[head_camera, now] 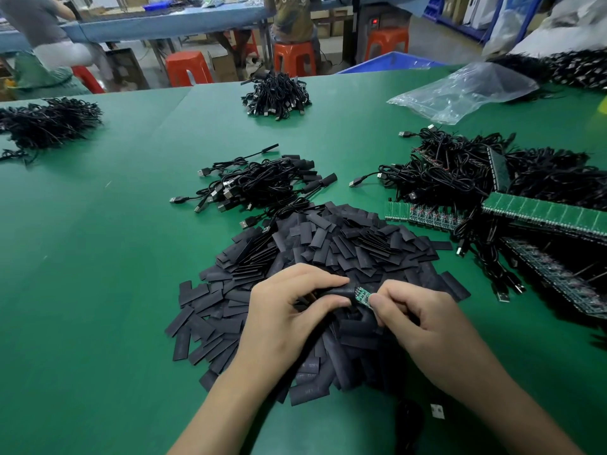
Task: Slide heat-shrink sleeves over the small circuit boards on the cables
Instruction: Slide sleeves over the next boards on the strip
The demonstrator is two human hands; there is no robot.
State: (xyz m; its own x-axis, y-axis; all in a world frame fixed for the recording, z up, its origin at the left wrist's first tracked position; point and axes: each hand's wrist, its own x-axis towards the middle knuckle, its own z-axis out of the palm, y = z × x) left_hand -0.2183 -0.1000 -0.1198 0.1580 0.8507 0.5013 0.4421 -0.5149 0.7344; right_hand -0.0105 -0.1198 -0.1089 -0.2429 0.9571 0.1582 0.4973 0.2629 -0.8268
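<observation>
Low in mid-frame, above the sleeve pile [328, 244] on the tabletop [98, 257], the left hand [289, 310] pinches a black sleeve [341, 290], its mouth facing right toward the small green circuit board [363, 295] that the right hand [417, 313] pinches. Both lie along one left-to-right line, meeting at the mouth. The cable is hidden under the right hand, and how deep the board sits I can't tell.

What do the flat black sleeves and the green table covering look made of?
Flat black sleeves: likely thin matte plastic tubing, pressed flat, some with faint pale lettering. Green table covering: smooth low-sheen sheet, perhaps rubber or vinyl; a seam crosses it.
</observation>
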